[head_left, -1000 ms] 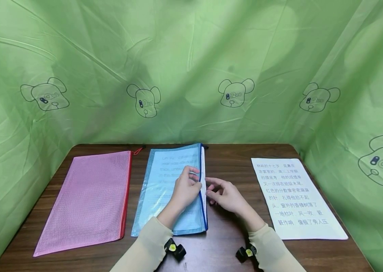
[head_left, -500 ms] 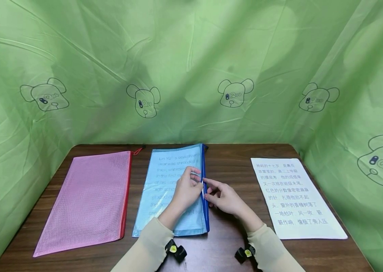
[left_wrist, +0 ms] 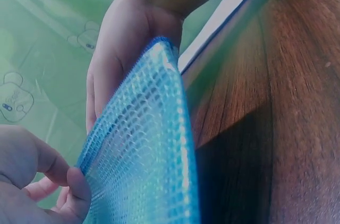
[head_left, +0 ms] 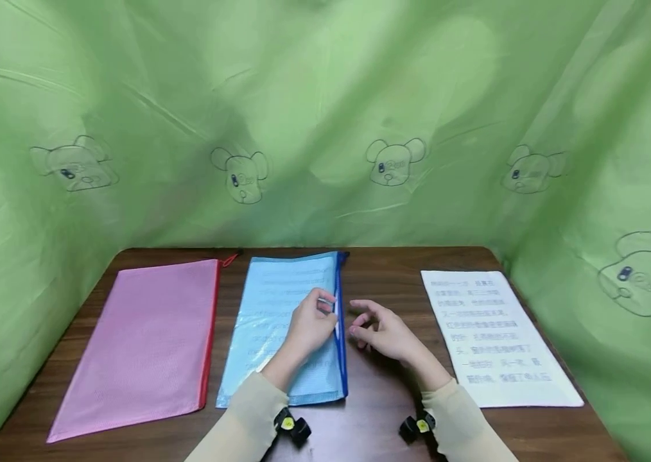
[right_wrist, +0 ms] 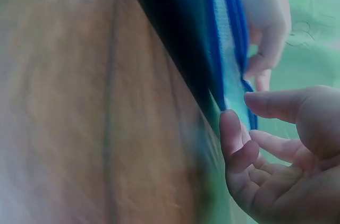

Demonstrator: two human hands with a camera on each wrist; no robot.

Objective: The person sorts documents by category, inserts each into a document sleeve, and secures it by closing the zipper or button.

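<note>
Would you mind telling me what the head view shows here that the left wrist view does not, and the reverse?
Only the head view shows the pink mesh zip pouch, the white printed sheet of paper and both sleeves. Only the left wrist view shows, close up, the left hand lifting the edge of the blue mesh zip pouch off the brown wooden table. Both show that pouch, both hands, with the right hand beside it holding nothing, and the green printed sheeting behind.

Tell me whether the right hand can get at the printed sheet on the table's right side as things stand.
Probably yes. The right hand holds nothing and hovers beside the blue pouch, and only bare table lies between it and the printed sheet.
</note>
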